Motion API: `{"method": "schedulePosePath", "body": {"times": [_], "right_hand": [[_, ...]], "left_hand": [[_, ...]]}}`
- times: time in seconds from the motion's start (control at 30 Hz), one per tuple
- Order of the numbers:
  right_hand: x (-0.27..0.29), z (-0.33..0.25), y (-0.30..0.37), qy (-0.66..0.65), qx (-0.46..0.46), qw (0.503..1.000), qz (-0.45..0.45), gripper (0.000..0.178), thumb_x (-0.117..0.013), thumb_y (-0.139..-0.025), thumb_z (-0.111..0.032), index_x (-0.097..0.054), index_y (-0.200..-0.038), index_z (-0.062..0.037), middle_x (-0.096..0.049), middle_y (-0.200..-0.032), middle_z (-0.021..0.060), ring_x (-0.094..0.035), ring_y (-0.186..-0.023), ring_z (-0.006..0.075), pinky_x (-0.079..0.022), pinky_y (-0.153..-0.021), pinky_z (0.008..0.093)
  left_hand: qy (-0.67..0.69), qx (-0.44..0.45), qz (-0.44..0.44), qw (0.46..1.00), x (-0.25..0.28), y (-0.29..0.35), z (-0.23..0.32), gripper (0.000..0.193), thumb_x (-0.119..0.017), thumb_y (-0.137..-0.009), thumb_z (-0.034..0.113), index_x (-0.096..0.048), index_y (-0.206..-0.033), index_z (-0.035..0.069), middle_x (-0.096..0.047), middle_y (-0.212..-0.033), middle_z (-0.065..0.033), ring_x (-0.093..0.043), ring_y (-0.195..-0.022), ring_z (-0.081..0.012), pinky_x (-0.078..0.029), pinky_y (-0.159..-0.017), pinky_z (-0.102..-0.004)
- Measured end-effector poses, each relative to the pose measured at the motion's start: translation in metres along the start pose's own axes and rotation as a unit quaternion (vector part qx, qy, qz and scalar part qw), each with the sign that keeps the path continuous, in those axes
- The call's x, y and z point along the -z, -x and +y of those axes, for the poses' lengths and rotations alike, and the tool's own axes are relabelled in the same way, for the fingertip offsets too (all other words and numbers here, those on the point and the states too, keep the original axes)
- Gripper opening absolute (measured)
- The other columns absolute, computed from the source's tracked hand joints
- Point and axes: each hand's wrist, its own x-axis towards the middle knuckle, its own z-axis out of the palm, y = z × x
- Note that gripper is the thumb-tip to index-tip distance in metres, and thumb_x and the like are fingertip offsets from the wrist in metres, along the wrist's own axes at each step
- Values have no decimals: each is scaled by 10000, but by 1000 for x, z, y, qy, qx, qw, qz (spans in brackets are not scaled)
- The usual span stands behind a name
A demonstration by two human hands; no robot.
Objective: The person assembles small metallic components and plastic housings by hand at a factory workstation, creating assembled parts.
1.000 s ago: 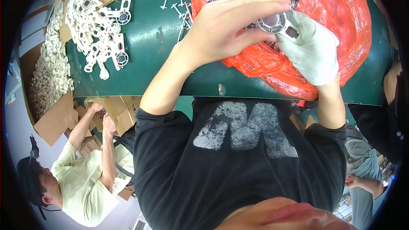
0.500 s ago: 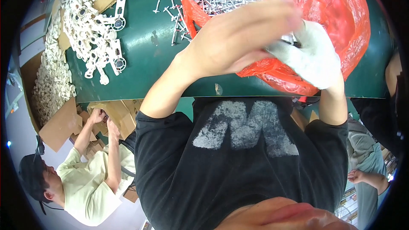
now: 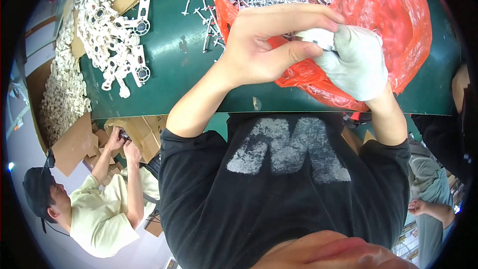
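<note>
- Green counter (image 3: 164,89) carried an orange bag (image 3: 398,25) behind the fingers.
- Left hand (image 3: 264,45), earlier flat over the piece, had closed its fingers on it.
- Gloved right hand (image 3: 356,67) pinched the small white part (image 3: 316,37) between both hands.

- A single head-worn fisheye view looks steeply down over the person's own chest to the green table (image 3: 164,89)
- It sits close to the left hand (image 3: 264,45) and right hand (image 3: 356,65), which fill the upper middle
- The table lies far, the black shirt (image 3: 284,189) near
- Straight edges bend toward the dark round rim
</note>
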Motion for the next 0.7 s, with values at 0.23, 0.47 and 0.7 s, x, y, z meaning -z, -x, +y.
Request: {"method": "schedulePosePath", "body": {"times": [0.23,0.47,0.7], "right_hand": [[9,-16,-11,-139,-152,979,2,426,-806,-828,-294,-714,-1170,-56,-704,-824,132,-704,-726,245,-568,-708,354],[1,-7,-11,-200,-177,961,76,289,-679,-957,-86,-690,-1241,-33,-728,-888,54,-643,-783,92,-526,-784,257],[7,-15,-13,-158,-145,975,63,243,-710,-924,-122,-728,-1144,-21,-743,-923,140,-714,-799,139,-553,-775,275]], "left_hand": [[-100,142,29,984,32,-12,7,275,-822,-831,231,-789,-1073,106,-656,-1079,-101,-669,-994,-236,-542,-837,-336],[32,239,351,905,156,-27,-48,437,-613,-1034,261,-562,-1348,-39,-700,-1162,-107,-707,-963,-211,-568,-839,-301],[-565,392,189,701,176,26,25,365,-721,-905,313,-719,-1184,77,-698,-1124,-139,-694,-974,-275,-555,-828,-393]]}}
